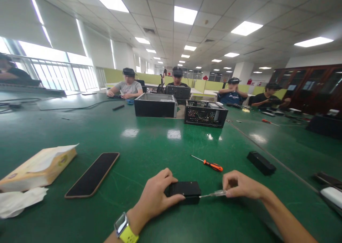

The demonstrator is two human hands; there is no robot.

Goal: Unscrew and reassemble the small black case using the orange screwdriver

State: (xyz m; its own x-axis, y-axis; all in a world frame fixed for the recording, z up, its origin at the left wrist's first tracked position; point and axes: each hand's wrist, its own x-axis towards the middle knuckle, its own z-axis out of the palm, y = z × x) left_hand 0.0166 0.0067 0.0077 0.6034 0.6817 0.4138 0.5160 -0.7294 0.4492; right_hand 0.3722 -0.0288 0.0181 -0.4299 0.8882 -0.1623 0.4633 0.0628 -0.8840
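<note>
My left hand (157, 196) is closed round a small black box (186, 191) that lies on the green table (149, 146). My right hand (240, 185) pinches a thin screwdriver (213, 194) with a clear handle. Its tip touches the box's right side. An orange-handled screwdriver (211, 164) lies on the table just beyond the box. A watch with a yellow strap (125, 230) sits on my left wrist.
A phone (93, 174) lies face down at left, beside a tissue box (40, 166) and a loose tissue (18, 201). Another black box (261, 163) lies at right. Two open computer cases (155, 106) (205, 113) stand mid-table. Several people sit at the far side.
</note>
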